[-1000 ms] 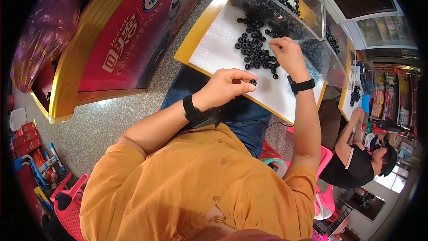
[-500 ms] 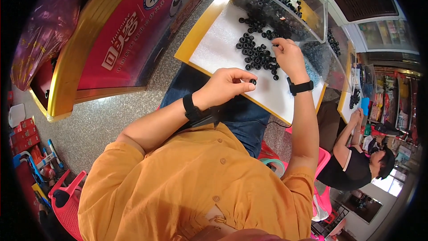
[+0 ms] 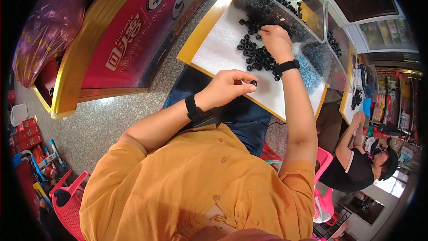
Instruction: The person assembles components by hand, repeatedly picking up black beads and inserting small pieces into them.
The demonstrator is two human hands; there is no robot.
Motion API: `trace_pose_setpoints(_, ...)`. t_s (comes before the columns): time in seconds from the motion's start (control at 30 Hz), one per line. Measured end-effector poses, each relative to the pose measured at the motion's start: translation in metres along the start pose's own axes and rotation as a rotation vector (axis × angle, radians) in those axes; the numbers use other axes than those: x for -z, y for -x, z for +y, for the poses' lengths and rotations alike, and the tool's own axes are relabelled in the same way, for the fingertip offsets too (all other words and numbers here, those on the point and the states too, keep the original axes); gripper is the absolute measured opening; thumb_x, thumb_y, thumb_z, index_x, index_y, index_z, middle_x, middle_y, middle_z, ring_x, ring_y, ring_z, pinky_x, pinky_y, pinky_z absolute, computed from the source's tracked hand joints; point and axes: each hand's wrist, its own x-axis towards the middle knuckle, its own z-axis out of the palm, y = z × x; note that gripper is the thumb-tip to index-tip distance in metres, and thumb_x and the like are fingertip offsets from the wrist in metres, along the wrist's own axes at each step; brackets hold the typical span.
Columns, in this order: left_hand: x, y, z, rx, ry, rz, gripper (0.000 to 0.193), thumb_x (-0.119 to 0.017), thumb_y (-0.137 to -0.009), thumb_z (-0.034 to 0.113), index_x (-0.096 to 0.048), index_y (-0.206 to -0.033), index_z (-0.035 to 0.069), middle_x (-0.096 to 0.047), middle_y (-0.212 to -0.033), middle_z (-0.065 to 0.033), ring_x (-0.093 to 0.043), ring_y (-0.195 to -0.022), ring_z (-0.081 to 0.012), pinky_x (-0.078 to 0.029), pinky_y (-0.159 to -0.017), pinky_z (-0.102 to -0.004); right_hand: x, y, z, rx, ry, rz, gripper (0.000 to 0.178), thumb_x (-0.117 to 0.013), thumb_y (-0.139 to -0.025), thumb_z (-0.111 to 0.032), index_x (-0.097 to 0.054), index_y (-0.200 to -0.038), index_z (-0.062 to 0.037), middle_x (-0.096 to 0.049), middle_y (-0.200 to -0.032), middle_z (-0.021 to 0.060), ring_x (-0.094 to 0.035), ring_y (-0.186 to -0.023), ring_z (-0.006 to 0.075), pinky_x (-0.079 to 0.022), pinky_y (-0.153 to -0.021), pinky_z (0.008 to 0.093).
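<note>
My left hand (image 3: pixel 227 88) pinches a small black round piece (image 3: pixel 253 83) between thumb and forefinger, above the near edge of the white board. Over the far part of a loose heap of the same black pieces (image 3: pixel 257 58), my right hand (image 3: pixel 276 43) has its fingers drawn together. A black piece (image 3: pixel 258 37) shows right under its fingertips; whether they grip it I cannot tell. Several of the pieces in the heap show a hole or hollow in the middle. Heap and hands are at a yellow-edged board (image 3: pixel 214 53) with a white foam-like surface.
A clear plastic bin (image 3: pixel 278 11) of black pieces stands at the board's far side. Beside my right wrist lies a patch of small blue grains (image 3: pixel 308 73). On the right, a person in black (image 3: pixel 356 165) handles similar pieces at another board. A red-and-gold counter (image 3: pixel 120 40) stands left.
My right hand has shifted left and farther away over the heap, and its forearm has swung along. My left hand keeps its pinch on the black piece, nearly still.
</note>
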Motion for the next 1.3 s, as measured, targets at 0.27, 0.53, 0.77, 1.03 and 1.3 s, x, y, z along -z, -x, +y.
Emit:
trace_pose_setpoints(0.27,0.002,-0.001,0.007,0.043,-0.026,-0.008,0.028,-0.074,-0.088,0.019,-0.072,-0.112,0.004,-0.067,-0.083,0.0023,-0.055,-0.073,-0.003,-0.047,-0.065,-0.0203,0.016,0.01,0.005,-0.02,-0.184,0.066,0.019,-0.063,-0.085,-0.021,-0.07,-0.091,-0.0042,-0.07,-0.086,0.0136,-0.07,-0.078,0.0284,-0.055,-0.071,0.0382)
trace_pose_setpoints(0.53,0.005,0.002,0.007,-0.066,-0.067,0.034,0.028,-0.074,-0.089,0.015,-0.071,-0.115,0.006,-0.061,-0.078,0.0053,-0.05,-0.065,-0.0008,-0.041,-0.057,-0.0184,0.08,0.117,-0.025,-0.257,-1.109,-0.085,0.014,-0.071,-0.084,-0.002,-0.062,-0.095,0.0013,-0.064,-0.075,0.003,-0.061,-0.064,0.0088,-0.048,-0.056,0.0222)
trace_pose_setpoints(0.77,-0.004,0.009,0.009,-0.223,-0.26,0.001,0.027,-0.076,-0.085,0.016,-0.073,-0.11,0.007,-0.065,-0.083,-0.0026,-0.056,-0.069,-0.0074,-0.046,-0.062,-0.0231,0.074,0.187,-0.039,-0.271,-1.269,-0.084,0.019,-0.068,-0.09,-0.004,-0.068,-0.109,0.0021,-0.067,-0.087,0.0049,-0.062,-0.07,0.0098,-0.051,-0.061,0.0221)
trace_pose_setpoints(1.03,-0.014,0.017,0.016,-0.399,-0.445,-0.061,0.028,-0.076,-0.084,0.009,-0.072,-0.111,0.003,-0.066,-0.089,-0.0047,-0.061,-0.074,-0.0094,-0.048,-0.062,-0.0224,0.064,0.212,-0.044,-0.26,-1.278,0.025,0.019,-0.066,-0.091,-0.001,-0.07,-0.11,0.0022,-0.065,-0.097,0.0073,-0.062,-0.071,0.01,-0.052,-0.061,0.022)
trace_pose_setpoints(1.3,-0.018,0.019,0.011,-0.533,-0.514,-0.07,0.027,-0.077,-0.082,0.01,-0.072,-0.107,0.001,-0.069,-0.088,-0.0083,-0.063,-0.072,-0.0145,-0.049,-0.061,-0.0243,0.067,0.221,-0.052,-0.095,-0.96,0.159,0.016,-0.067,-0.09,0.0,-0.07,-0.105,0.0032,-0.065,-0.095,0.008,-0.061,-0.068,0.0092,-0.051,-0.059,0.022)
